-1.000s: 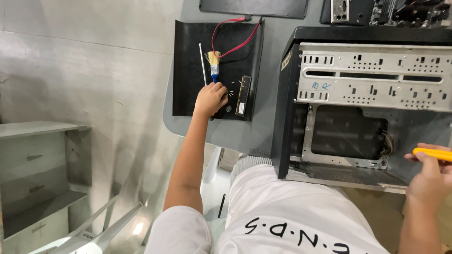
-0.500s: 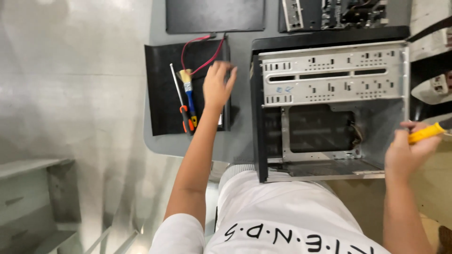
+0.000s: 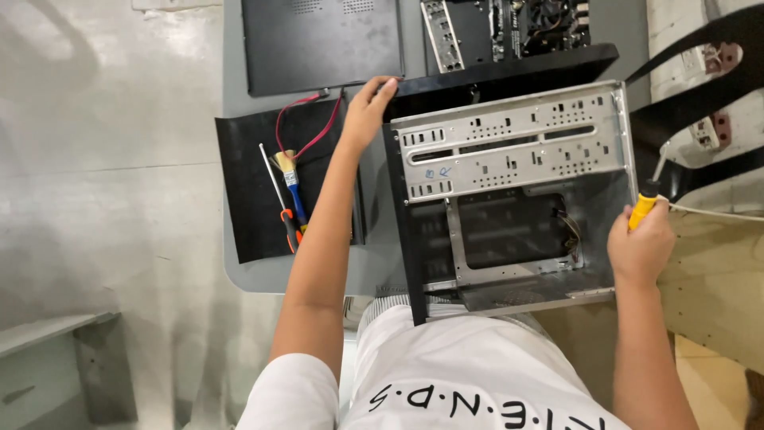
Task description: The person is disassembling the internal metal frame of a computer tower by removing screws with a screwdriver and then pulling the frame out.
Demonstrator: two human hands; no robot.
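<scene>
An open grey metal computer case (image 3: 509, 151) with a black front panel lies on its side on the grey table (image 3: 255, 275). My left hand (image 3: 364, 111) grips the case's far left corner, fingers curled over the black edge. My right hand (image 3: 641, 247) holds a yellow-handled screwdriver (image 3: 643, 205) beside the case's right side, tip pointing away from me. On a black mat (image 3: 247, 183) left of my left arm lie a thin screwdriver with an orange handle (image 3: 277, 191), a blue-handled brush (image 3: 291, 183) and a red cable (image 3: 306, 119).
A black side panel (image 3: 318, 44) lies flat at the table's far edge. A motherboard with its metal plate (image 3: 509, 24) sits behind the case. Black straps (image 3: 700, 103) cross a white surface at the right. Concrete floor is at the left.
My left hand has left the black mat and moved right onto the case's far corner. The view has shifted so the case sits more central. My right hand still holds the screwdriver.
</scene>
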